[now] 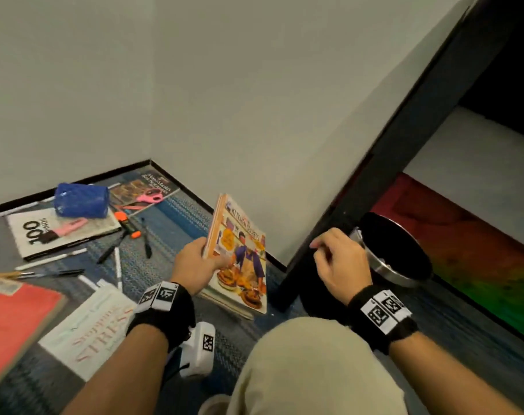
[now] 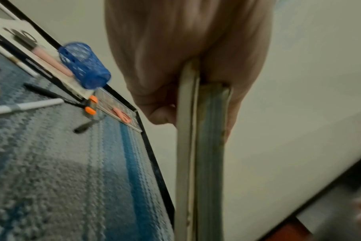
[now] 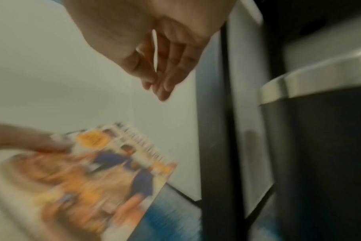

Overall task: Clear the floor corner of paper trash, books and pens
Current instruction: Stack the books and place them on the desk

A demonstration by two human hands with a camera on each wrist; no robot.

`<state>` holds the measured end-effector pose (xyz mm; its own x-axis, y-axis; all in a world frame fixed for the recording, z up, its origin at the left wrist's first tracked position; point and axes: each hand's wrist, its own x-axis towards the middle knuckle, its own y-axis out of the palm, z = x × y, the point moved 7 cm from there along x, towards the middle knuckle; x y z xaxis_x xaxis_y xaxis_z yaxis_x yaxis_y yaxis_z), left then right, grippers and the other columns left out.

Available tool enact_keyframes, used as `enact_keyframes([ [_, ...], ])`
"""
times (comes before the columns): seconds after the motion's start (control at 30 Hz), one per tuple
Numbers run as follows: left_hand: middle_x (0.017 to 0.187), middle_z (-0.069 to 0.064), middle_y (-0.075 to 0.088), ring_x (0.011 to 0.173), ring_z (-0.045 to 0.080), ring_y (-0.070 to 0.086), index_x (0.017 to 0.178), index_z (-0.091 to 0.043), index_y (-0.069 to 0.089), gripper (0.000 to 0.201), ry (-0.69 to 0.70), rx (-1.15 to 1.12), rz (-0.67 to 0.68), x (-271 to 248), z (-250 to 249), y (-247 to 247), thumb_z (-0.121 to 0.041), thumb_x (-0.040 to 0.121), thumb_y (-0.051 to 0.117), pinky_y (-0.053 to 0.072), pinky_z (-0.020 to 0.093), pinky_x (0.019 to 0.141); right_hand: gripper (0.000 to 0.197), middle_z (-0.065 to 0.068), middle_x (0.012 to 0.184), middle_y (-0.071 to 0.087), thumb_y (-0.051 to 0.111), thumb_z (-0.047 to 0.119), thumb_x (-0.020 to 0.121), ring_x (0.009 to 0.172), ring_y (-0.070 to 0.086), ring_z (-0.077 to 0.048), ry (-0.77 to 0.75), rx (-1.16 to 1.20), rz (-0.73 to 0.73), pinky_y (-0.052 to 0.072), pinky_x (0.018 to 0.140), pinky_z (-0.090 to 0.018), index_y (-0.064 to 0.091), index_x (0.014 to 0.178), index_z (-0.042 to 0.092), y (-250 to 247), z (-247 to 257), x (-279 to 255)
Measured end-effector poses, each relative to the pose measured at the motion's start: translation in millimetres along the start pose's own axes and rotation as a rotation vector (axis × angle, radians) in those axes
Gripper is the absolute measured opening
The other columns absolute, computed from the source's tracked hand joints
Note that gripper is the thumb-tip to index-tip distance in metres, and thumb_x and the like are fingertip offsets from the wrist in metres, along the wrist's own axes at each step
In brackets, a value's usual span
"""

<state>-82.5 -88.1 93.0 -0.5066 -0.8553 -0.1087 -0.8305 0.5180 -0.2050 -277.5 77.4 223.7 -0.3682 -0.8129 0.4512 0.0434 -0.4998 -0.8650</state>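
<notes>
My left hand (image 1: pixel 194 265) grips a colourful cookbook (image 1: pixel 239 256) by its spine edge, tilted up off the carpet; its lower end rests on the floor or on other thin books beneath. In the left wrist view my fingers (image 2: pixel 175 65) clamp the book's edge (image 2: pixel 204 146). My right hand (image 1: pixel 335 259) hovers empty with loosely curled fingers (image 3: pixel 165 71) beside the black table leg (image 1: pixel 374 181). Several pens (image 1: pixel 116 259) and markers lie scattered on the carpet. More books lie flat: a white one (image 1: pixel 60 232), a red one (image 1: pixel 12 319), a "STRESS" one (image 1: pixel 87 327) and one in the corner (image 1: pixel 146 187).
A blue mesh pen cup (image 1: pixel 81 200) lies on its side on the white book. Pink scissors (image 1: pixel 148 199) rest on the corner book. A black bin with a metal rim (image 1: pixel 395 250) stands right of the table leg. My knee (image 1: pixel 308 363) is bent at the bottom.
</notes>
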Motion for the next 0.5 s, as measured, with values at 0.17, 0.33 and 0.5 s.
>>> enact_keyframes([
  [0.17, 0.095, 0.003, 0.075, 0.090, 0.020, 0.070, 0.102, -0.015, 0.067, 0.021, 0.017, -0.130, -0.045, -14.3, 15.9, -59.3, -0.018, 0.083, 0.074, 0.054, 0.040, 0.085, 0.091, -0.004, 0.132, 0.051, 0.064, 0.066, 0.074, 0.117, 0.052, -0.023, 0.718, 0.603, 0.795, 0.048, 0.088, -0.039, 0.038, 0.139, 0.008, 155.4, 21.8, -17.1],
  [0.33, 0.109, 0.002, 0.073, 0.103, 0.021, 0.069, 0.116, -0.019, 0.066, 0.048, -0.111, -0.135, -0.009, -44.3, 31.2, -128.3, -0.019, 0.072, 0.082, 0.050, 0.044, 0.096, 0.052, -0.025, 0.138, 0.050, 0.068, 0.029, 0.087, 0.124, 0.051, -0.039, 0.636, 1.397, 0.990, 0.042, 0.103, -0.056, 0.053, 0.129, 0.004, 231.8, 119.5, 12.6],
  [0.5, 0.105, 0.002, 0.074, 0.093, 0.016, 0.071, 0.109, -0.016, 0.066, 0.039, -0.217, -0.221, -0.295, -107.4, 61.0, -204.8, 0.003, 0.076, 0.074, 0.057, 0.032, 0.080, 0.040, -0.008, 0.101, 0.069, 0.066, 0.015, 0.088, 0.079, 0.067, -0.016, 0.308, 1.378, 0.959, 0.053, 0.062, -0.032, 0.055, 0.125, 0.006, 245.3, 243.7, 20.1],
])
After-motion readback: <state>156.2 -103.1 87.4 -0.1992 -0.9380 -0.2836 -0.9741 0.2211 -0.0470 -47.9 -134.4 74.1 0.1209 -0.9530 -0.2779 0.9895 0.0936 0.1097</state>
